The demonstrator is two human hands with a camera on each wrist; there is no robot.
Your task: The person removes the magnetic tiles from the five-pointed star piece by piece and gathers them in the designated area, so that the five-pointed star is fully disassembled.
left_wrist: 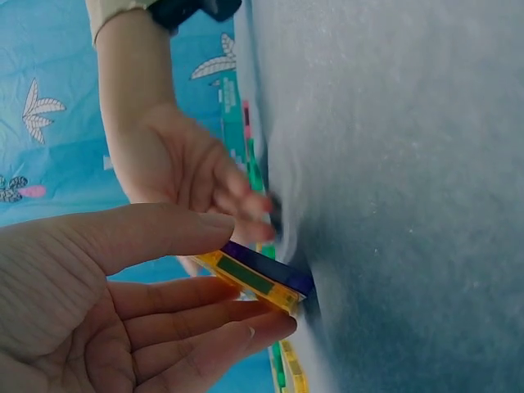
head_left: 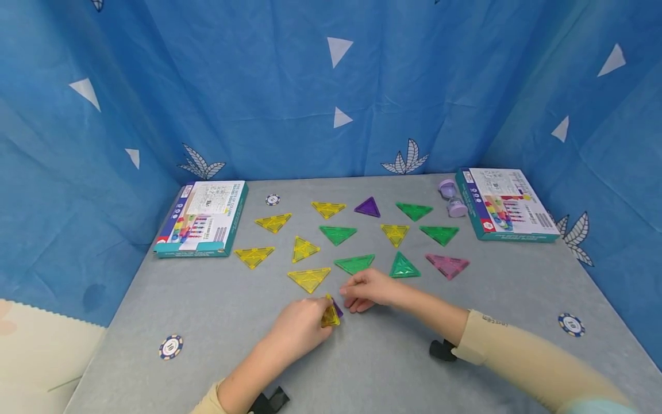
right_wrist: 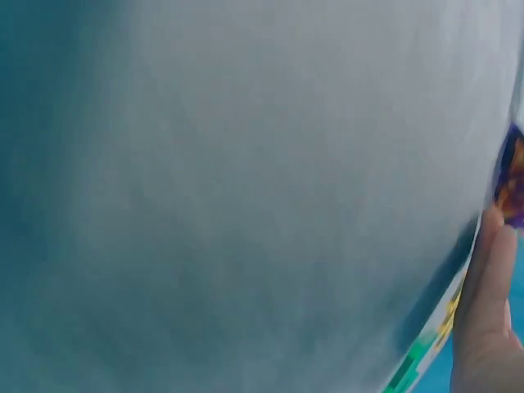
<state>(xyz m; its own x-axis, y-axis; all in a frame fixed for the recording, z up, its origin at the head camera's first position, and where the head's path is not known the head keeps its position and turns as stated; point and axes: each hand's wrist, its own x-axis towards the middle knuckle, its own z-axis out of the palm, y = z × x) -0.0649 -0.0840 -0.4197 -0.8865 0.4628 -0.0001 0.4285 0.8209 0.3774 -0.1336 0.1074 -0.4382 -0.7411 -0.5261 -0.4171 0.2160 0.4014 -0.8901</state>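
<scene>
My left hand pinches a yellow triangular magnetic tile and a purple triangular tile between thumb and fingers. In the left wrist view the yellow tile lies against the purple one, their lower ends close over the grey cloth. Just to the right, my right hand holds nothing, its fingers relaxed and low over the table. Nearest the hands are a green tile, an upright-pointing green tile and a yellow tile. At the right wrist view's edge the right fingers appear near the purple tile.
Several more yellow, green, purple and pink triangles, such as the pink tile, lie spread across the grey table. Boxes stand at the back left and back right, with a purple hourglass between. Poker chips dot the cloth.
</scene>
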